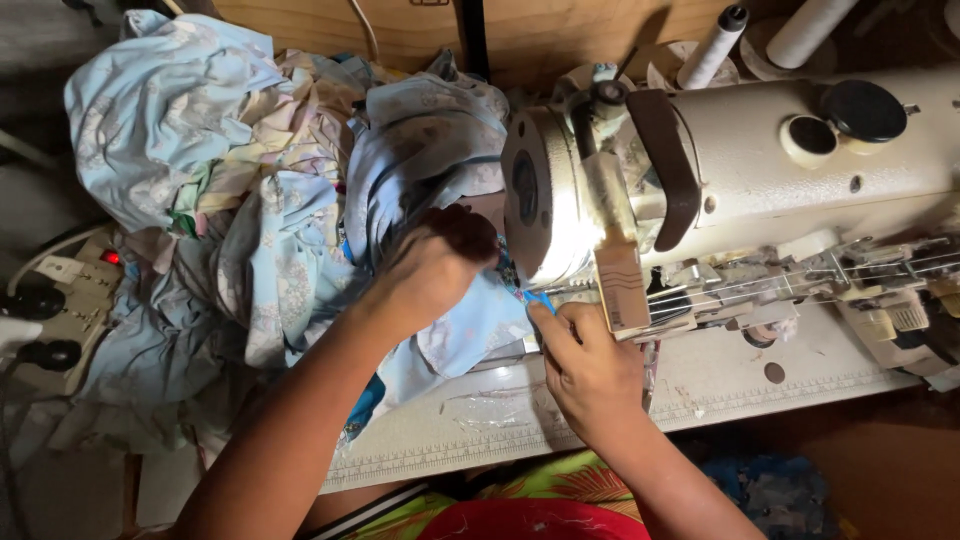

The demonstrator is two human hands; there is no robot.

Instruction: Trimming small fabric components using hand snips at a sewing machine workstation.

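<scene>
The sewing machine (740,190) stands on the bench (720,385), at its right. A heap of cloth (270,200) lies left of the machine and runs under its head end. The left hand (440,265) rests on the cloth just beside the machine; the right hand (590,370) lies on the bench before it. Two thread cones (712,45) stand behind the machine. A power strip (65,290) lies left of the heap.

The light blue floral fabric (455,330) lies crumpled and folded under the left grip (435,265), its edge running toward the right grip (590,365). A small bright blue strip (540,298) pokes out just beyond the right grip's fingertips, touching them.
</scene>
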